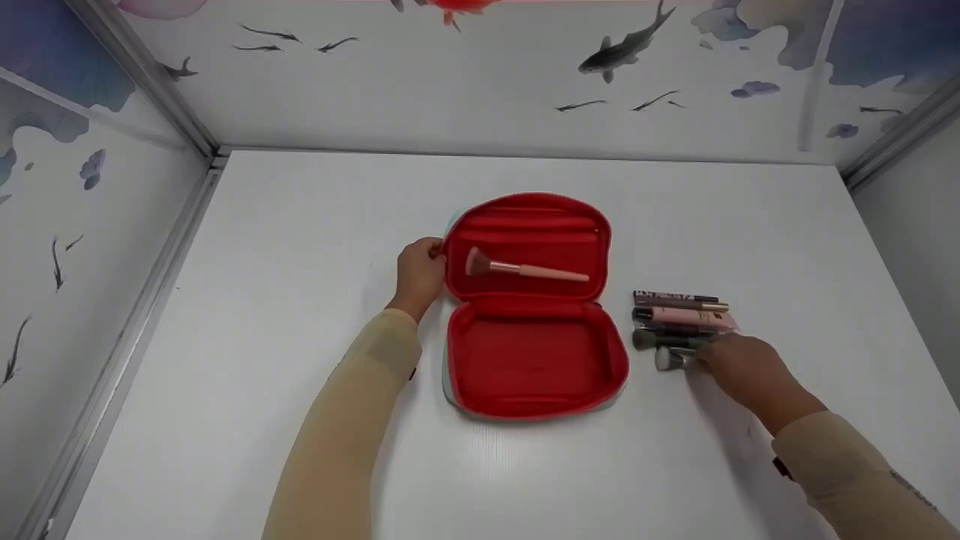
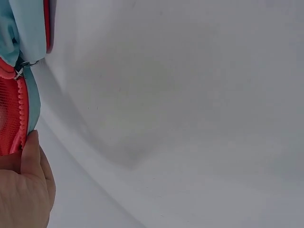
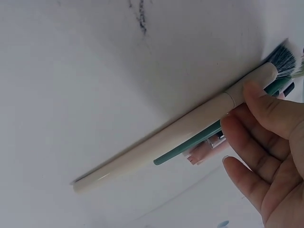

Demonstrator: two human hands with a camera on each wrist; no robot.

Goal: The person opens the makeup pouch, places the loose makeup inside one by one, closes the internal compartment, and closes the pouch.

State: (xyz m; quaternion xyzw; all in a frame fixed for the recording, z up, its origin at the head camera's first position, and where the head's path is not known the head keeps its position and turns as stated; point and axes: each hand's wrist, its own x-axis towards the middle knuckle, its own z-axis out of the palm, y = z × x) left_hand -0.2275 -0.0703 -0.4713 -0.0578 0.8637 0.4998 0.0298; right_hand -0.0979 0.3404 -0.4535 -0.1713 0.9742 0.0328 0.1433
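A red-lined cosmetic case (image 1: 536,416) with a pale blue outside lies unzipped and spread flat on the table. Its upper half carries a pink makeup brush (image 1: 551,272). My left hand (image 1: 420,271) pinches the zippered rim of that half at its left side, thumb and fingers on the edge (image 2: 29,109). To the right of the case, my right hand (image 1: 746,369) is at the nearest item of a row, a white-handled makeup brush (image 3: 166,135). The thumb and index finger pinch it near the bristle end; its dark-and-white bristles (image 1: 664,359) point toward the case.
Beside the white brush lie a green-handled brush (image 3: 190,141), a pink tube (image 1: 690,316) and several slim cosmetics, including a dark printed stick (image 1: 667,296). White panels with painted fish (image 1: 619,54) enclose the white table (image 1: 315,210) at the back and sides.
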